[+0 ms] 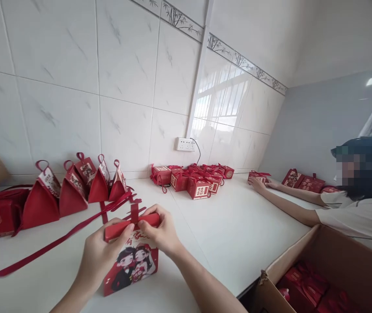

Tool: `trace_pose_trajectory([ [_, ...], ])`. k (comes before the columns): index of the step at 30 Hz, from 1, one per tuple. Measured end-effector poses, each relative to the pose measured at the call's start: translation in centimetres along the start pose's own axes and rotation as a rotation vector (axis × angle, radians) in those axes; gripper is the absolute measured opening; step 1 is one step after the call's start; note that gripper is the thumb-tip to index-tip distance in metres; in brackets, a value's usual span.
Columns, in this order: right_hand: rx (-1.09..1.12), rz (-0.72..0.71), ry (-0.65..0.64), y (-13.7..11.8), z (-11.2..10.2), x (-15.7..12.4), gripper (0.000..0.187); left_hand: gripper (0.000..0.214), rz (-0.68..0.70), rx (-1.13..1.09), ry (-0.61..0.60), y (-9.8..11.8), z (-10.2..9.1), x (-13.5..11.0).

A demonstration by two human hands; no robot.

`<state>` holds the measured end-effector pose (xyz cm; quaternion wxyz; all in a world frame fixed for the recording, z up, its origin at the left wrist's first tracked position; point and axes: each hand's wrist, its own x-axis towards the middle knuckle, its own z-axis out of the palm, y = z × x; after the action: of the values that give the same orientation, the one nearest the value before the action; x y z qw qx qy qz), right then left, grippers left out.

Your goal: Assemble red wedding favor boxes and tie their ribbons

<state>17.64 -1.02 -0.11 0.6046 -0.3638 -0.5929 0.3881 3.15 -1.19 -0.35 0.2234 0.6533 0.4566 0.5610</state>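
Observation:
Upright on the white table in front of me stands a red gift box (134, 269) printed with a cartoon bride and groom. My left hand (103, 245) pinches the left end of its folded top edge, thumb in front. At the right end of the same edge my right hand (160, 228) grips, its thumb close to the other. Between the thumbs a red ribbon loop (135, 211) sticks up. Loose dark-red ribbons (71, 237) lie on the table behind and left of the box. Fingers behind the top edge are partly hidden.
Several triangular red boxes (71, 187) with ribbon loops line the left. A cluster of ribbon-tied boxes (195, 184) sits by the wall, below a power strip (186, 144). At right a co-worker's hands (257, 184) handle a red box. An open cardboard carton (290, 248) holds more boxes.

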Motion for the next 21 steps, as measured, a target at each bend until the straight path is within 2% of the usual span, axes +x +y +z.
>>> trace_pose_trajectory([
  [6,0.008,0.024,0.025,0.2,0.0,-0.1,0.019,0.029,-0.005,0.012,0.021,-1.0,0.3,-0.1],
  [10,-0.04,0.03,0.017,-0.3,-0.4,-0.6,0.019,0.025,-0.002,-0.104,0.018,-0.5,0.6,-0.6],
  [15,-0.079,-0.018,0.015,-0.4,-0.9,-0.3,0.015,0.025,-0.016,-0.122,-0.025,0.0,1.0,-0.7],
  [19,-0.089,-0.04,0.003,-0.5,-0.8,-0.3,0.009,0.025,-0.044,-0.115,0.001,-0.1,0.8,-0.8],
  [21,-0.105,-0.071,0.011,-0.6,-0.9,-0.4,0.005,0.024,-0.039,-0.141,-0.035,-0.4,0.5,-0.7],
])
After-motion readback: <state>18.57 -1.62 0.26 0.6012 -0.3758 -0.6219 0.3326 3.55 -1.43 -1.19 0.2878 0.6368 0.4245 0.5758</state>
